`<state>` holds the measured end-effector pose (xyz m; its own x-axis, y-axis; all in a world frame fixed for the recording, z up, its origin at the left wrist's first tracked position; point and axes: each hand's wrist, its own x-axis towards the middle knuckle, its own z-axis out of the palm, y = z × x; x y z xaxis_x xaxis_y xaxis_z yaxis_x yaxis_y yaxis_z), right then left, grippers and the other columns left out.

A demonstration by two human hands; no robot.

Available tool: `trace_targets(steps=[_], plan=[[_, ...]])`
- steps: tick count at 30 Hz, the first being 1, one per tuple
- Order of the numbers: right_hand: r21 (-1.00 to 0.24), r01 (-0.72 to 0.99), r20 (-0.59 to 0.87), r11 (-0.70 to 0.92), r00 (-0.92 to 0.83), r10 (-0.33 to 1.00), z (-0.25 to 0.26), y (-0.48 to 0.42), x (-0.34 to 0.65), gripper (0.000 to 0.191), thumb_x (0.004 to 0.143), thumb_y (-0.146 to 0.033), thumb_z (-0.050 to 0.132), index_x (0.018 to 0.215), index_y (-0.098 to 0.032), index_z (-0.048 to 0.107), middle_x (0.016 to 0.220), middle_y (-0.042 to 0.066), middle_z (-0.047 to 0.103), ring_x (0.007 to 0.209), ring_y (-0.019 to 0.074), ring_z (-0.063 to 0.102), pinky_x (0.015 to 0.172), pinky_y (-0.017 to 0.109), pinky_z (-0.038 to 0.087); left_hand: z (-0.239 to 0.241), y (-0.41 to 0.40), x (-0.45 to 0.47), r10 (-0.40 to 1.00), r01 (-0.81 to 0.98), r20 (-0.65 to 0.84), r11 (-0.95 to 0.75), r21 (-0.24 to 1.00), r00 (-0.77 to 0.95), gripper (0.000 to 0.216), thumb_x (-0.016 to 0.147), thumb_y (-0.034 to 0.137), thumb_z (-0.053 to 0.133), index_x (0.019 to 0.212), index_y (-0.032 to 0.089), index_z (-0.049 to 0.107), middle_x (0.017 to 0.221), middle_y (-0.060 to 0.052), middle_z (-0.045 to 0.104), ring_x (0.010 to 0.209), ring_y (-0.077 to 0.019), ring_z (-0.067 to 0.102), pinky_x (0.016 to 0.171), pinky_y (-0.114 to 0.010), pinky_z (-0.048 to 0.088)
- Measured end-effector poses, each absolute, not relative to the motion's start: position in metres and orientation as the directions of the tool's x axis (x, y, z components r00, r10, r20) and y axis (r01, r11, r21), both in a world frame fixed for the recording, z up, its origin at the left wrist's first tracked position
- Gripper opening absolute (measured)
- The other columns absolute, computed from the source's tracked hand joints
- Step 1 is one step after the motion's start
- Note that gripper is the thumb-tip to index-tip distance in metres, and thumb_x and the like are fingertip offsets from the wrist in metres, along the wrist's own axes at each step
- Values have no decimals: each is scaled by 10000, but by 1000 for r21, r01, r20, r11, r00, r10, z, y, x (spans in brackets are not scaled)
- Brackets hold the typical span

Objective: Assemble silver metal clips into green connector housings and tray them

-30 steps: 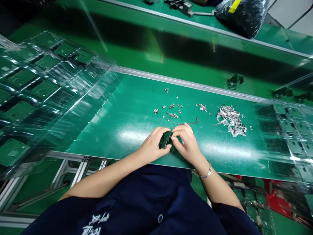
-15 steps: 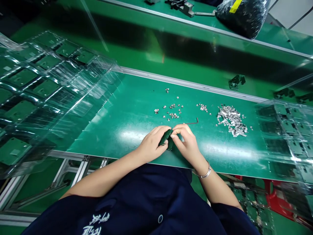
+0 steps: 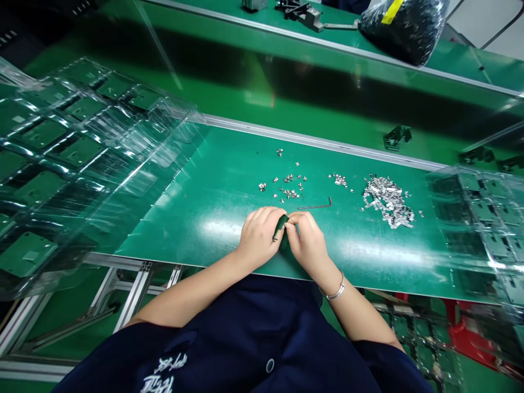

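My left hand is wrapped round a small dark plate-like part, held tilted above the green table near its front edge. Much of the part is covered by the fingers. Close against its upper right edge, my right hand has thumb and forefinger pinched together; whatever lies between them is too small to make out. Just beyond the right hand lies an L-shaped hex key. Small shiny metal clips are scattered past the hands, with a large heap of metal pieces to the right.
Clear plastic trays with green-looking compartments stand along the left side. More trays are at the right. A metal rail runs along the table's back, under a transparent panel. A black plastic bag sits on the far bench.
My left hand has turned slightly and its thumb is now hidden behind the part. The right hand has shifted a little left and down, uncovering more of the hex key.
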<state>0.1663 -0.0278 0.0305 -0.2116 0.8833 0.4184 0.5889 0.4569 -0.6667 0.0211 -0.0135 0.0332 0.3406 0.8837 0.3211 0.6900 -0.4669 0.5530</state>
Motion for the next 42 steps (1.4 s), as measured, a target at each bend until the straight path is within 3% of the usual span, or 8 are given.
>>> trace_targets(steps=[10,13,18,24,29,33,37,42], plan=[[-767,522,297,374,-227,927,35,-16,178,142,840,-95,458,909,-216,488,880,39,565,836,179,562,750,306,488,26,-11,23,917,535,168,-351,768,361,376,761,192,533,1131,180,465,1065,-85,578,1012,-232,540,877,-365,463],[-724,577,224,379,-323,919,42,-12,184,161,816,-85,454,914,-208,487,885,43,572,838,187,562,750,311,479,32,-6,21,913,500,58,-273,822,403,267,788,224,499,1054,199,496,1010,-55,609,946,-211,573,833,-345,469],[-588,691,126,421,-436,891,48,-10,182,160,839,-79,434,939,-191,490,922,72,590,890,215,551,789,337,471,36,3,18,913,645,-107,-192,740,394,71,774,218,476,837,222,510,842,-17,638,844,-217,594,755,-341,459],[-438,784,97,439,-444,891,44,-15,165,128,884,-96,420,938,-145,525,879,89,582,828,227,522,760,336,469,32,9,16,904,682,-135,-202,703,406,76,781,262,446,791,220,508,823,-27,654,823,-234,605,722,-353,456],[-576,695,119,430,-450,885,45,7,204,124,881,-104,474,941,-165,563,910,55,610,858,180,562,771,281,468,35,9,10,901,659,-148,-179,731,409,179,795,299,471,929,232,569,970,-25,693,934,-235,635,745,-349,482],[-426,894,159,136,-74,984,35,52,295,108,861,-93,516,847,-159,600,885,76,625,882,220,558,832,360,435,34,8,-6,916,589,-170,-84,804,363,357,837,402,495,1156,245,533,1224,-52,631,1115,-239,598,591,-269,498],[-264,963,77,44,-25,997,19,76,353,76,822,-107,580,783,-160,619,844,91,611,868,260,537,858,436,406,31,10,-18,938,591,-153,-66,804,313,309,846,418,496,1080,246,604,1156,-52,668,1069,-251,621,546,-261,499],[-341,910,206,235,-171,964,33,52,312,123,882,-190,522,780,-196,591,828,68,597,858,239,534,923,491,364,51,3,-12,973,493,-26,-93,865,229,197,852,356,517,900,234,665,950,-31,698,814,-183,657,658,-286,534]])
